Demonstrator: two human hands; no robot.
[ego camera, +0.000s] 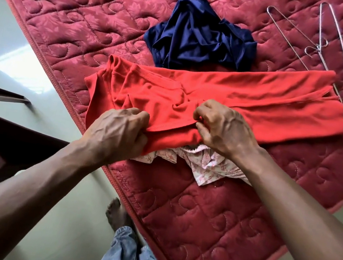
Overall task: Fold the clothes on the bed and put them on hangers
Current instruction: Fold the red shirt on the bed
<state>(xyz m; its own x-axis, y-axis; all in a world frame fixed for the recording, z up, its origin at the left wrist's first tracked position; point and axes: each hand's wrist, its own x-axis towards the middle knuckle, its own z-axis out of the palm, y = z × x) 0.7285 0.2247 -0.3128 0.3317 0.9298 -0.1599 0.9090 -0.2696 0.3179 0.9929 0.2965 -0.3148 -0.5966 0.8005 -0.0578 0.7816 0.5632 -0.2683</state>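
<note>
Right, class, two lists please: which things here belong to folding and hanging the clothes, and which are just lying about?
Part of the job: red T-shirt, gripped by the left hand and right hand; crumpled navy garment; pink floral garment under the T-shirt; wire hangers; quilted bed.

Just lying about: dark wooden furniture; pale floor.

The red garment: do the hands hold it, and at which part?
Yes. The left hand grips the red garment at its near edge; the right hand pinches the same edge, further right.
</note>
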